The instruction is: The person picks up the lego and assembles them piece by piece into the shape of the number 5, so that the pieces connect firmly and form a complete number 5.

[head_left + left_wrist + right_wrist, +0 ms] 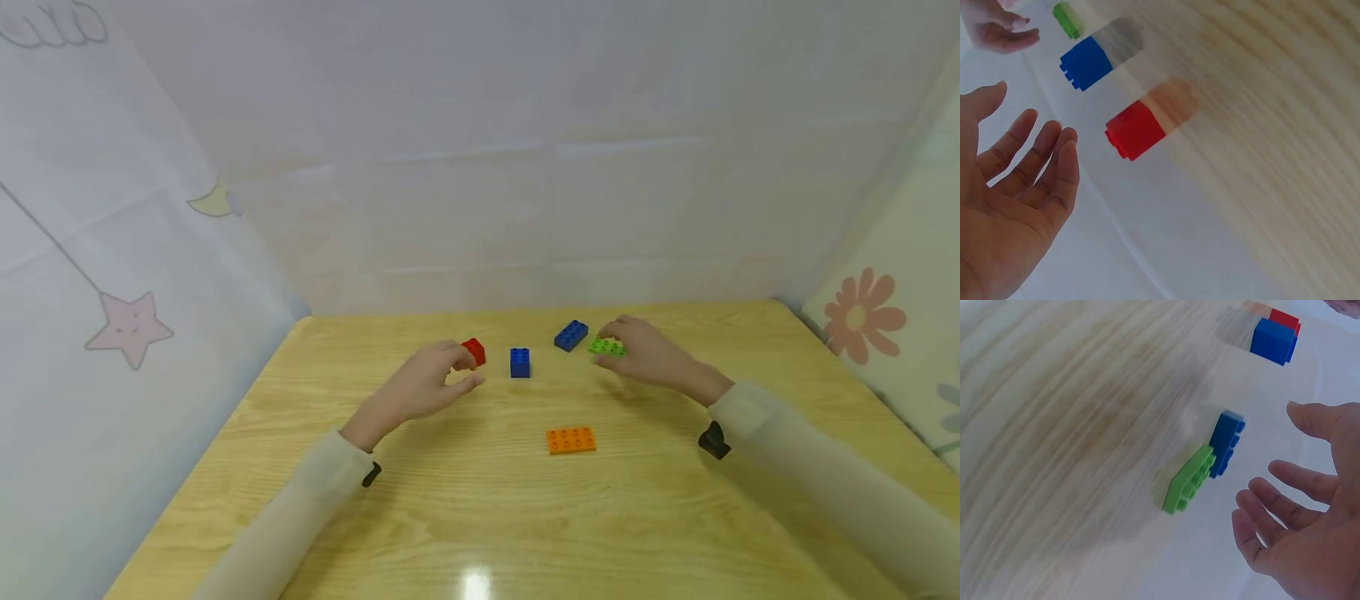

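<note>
My left hand (429, 382) is just beside a red toy building brick (474, 351), its fingers spread and partly covering the brick in the head view. The left wrist view shows a gap between these fingers and the red brick (1135, 130). My right hand (651, 354) hovers near a flat green brick (606, 347), with loosely bent fingers holding nothing. In the right wrist view the green brick (1189, 479) lies apart from the fingertips, with a flat blue brick (1225, 444) close behind it. Between the hands a taller blue brick (520, 363) stands studs up.
A flat orange brick (572, 441) lies nearer the front of the wooden table (465, 508). White cloth (480, 208) with printed figures hangs along the back and both sides of the table. Dark wrist devices (714, 440) show at the cuffs.
</note>
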The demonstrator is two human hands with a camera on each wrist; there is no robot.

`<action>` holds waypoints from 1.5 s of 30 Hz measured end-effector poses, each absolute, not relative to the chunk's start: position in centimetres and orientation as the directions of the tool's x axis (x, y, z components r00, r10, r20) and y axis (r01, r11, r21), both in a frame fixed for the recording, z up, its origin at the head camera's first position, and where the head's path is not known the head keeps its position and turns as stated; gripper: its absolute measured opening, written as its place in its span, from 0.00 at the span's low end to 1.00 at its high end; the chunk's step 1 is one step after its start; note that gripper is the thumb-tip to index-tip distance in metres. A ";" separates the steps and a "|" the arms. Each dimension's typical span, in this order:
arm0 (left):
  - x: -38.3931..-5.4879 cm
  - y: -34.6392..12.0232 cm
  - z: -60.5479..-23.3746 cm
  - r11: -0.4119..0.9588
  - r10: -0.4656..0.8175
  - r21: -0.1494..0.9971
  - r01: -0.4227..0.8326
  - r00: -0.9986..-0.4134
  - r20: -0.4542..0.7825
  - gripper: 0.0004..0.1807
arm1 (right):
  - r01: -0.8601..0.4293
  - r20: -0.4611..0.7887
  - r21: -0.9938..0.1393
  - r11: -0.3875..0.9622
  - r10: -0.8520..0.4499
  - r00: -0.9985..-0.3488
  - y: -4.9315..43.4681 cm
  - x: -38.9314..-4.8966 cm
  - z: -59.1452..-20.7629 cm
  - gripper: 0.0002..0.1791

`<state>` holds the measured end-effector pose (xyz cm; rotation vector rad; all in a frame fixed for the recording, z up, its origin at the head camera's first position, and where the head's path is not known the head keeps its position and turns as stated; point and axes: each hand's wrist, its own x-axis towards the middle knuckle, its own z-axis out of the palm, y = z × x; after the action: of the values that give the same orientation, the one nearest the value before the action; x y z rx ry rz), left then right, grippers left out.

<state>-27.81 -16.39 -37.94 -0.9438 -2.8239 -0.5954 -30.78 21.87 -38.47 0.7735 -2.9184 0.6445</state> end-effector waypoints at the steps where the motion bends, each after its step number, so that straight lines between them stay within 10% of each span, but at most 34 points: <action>1: -27.7 -16.3 -38.0 0.733 0.560 0.326 0.598 -0.801 0.211 0.18 | -0.489 0.155 -0.394 0.778 -0.469 -0.870 21.6 -30.8 -38.5 0.28; 45: -33.1 -11.7 -40.5 0.706 0.542 0.501 0.501 -0.837 0.073 0.29 | -0.523 0.087 -0.608 0.598 -0.604 -0.792 20.2 -23.6 -40.8 0.24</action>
<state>-33.10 -11.70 -40.52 -0.9102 -2.9748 -0.8351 -23.56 20.20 -40.83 1.0344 -2.9206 1.0424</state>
